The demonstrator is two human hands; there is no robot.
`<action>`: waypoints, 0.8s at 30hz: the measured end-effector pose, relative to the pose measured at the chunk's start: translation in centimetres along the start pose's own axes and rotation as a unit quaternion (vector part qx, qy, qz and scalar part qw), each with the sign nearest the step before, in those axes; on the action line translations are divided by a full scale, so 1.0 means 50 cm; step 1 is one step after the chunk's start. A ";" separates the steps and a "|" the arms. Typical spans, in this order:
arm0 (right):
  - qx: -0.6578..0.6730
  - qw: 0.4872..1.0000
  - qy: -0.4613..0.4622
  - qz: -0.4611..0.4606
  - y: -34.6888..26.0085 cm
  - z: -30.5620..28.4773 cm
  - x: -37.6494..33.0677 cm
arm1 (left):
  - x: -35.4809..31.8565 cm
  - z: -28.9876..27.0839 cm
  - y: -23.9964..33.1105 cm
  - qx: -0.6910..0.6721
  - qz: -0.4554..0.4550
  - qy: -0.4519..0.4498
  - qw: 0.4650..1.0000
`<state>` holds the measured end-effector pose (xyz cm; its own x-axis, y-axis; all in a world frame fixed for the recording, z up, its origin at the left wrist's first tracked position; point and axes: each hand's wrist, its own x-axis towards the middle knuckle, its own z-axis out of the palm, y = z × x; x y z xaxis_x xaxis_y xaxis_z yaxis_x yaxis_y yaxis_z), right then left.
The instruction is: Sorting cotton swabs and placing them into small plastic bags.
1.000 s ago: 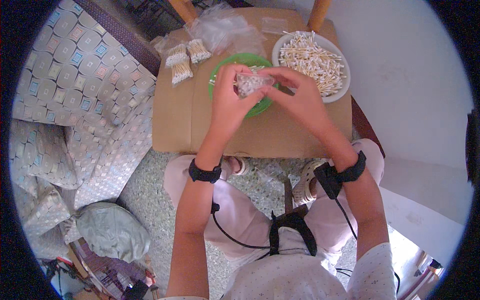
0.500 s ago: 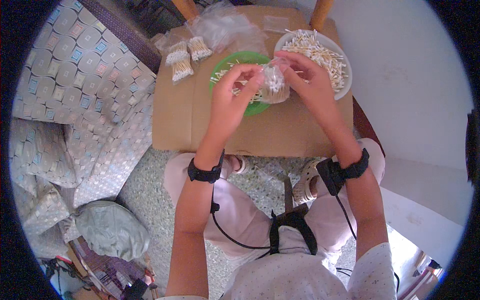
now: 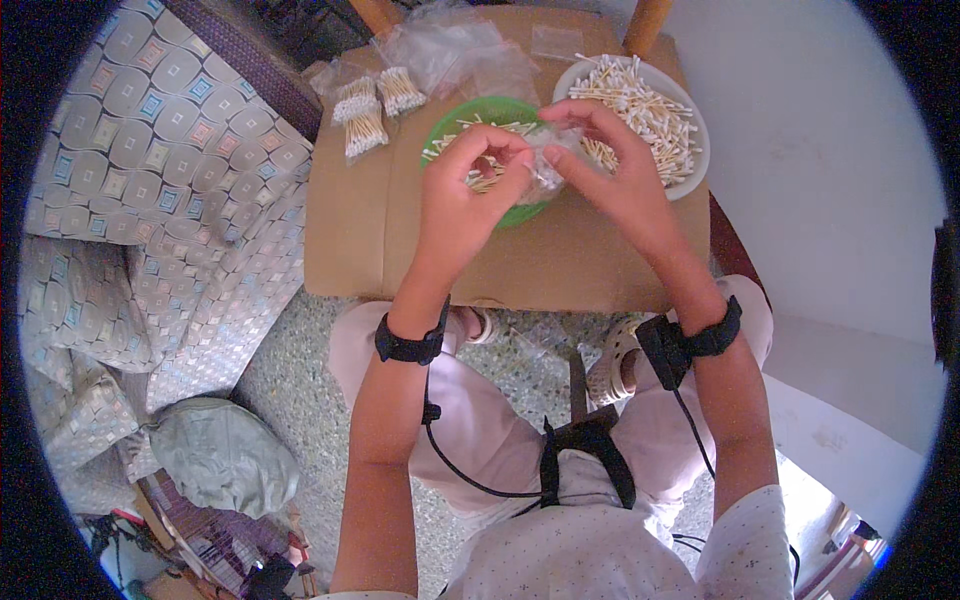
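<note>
Between my hands is a small clear plastic bag (image 3: 547,178) with cotton swabs in it, held above the right side of a green bowl (image 3: 520,216). My left hand (image 3: 475,175) pinches the bag's left edge between thumb and fingers. From the other side my right hand (image 3: 615,160) grips its top, thumb and fingertips closed on the plastic. Loose cotton swabs (image 3: 490,180) lie in the green bowl, partly hidden behind my left hand. A white bowl (image 3: 703,150) heaped with cotton swabs (image 3: 640,100) stands just beyond my right hand.
Filled bags of cotton swabs (image 3: 366,132) lie at the far left of the cardboard surface (image 3: 400,250). A pile of clear plastic bags (image 3: 450,50) rests at the back. Patterned fabric (image 3: 200,180) hangs on the left; a pale wall (image 3: 800,180) borders the right.
The bag has tilted and bunched up between my fingers, so the swabs inside show less. Both hands stay in nearly the same place over the green bowl.
</note>
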<state>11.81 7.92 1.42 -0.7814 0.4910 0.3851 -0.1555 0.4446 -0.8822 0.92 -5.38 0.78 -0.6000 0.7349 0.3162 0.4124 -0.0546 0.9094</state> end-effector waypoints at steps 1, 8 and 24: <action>-0.005 1.000 -0.004 -0.002 -0.005 -0.002 0.001 | -0.001 -0.002 0.002 0.015 -0.019 -0.019 1.000; -0.041 0.997 -0.014 -0.064 0.015 -0.005 0.005 | 0.000 0.000 0.005 0.002 -0.021 -0.008 1.000; -0.062 0.994 -0.004 -0.089 0.010 -0.001 0.003 | -0.004 0.002 0.000 -0.004 -0.006 -0.002 1.000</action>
<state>11.67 8.24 1.06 -0.7534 0.3903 0.5292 -0.2157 0.6136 -0.7596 1.09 -5.43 0.68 -0.6018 0.7388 0.3033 0.3992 -0.0506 0.9154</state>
